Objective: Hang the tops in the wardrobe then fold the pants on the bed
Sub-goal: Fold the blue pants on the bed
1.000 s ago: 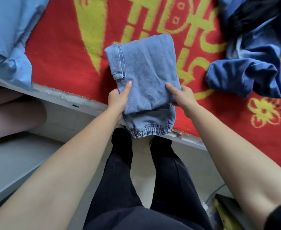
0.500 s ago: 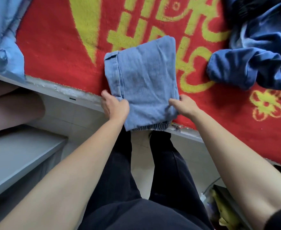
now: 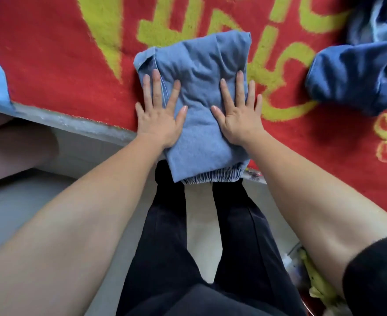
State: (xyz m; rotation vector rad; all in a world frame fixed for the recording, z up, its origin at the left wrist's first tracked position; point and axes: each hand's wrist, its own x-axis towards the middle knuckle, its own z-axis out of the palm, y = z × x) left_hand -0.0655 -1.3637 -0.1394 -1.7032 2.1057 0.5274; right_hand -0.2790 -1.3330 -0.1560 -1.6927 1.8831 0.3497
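Pressure is the point now: both palms lie flat, fingers straight and spread, on the folded light-blue pants (image 3: 199,87), the left hand (image 3: 158,117) on the 9 o'clock side and the right hand (image 3: 240,115) on the 3 o'clock side. The bundle sits on the red blanket (image 3: 62,65) at the near edge of the bed (image 3: 78,123), with its elastic cuff (image 3: 213,179) overhanging at 6 o'clock. Best, I judge, to press evenly and sweep toward 12 o'clock to flatten the puffed creases, then slide it fully onto the blanket. A crumpled darker blue garment (image 3: 352,74) lies at 2 o'clock.
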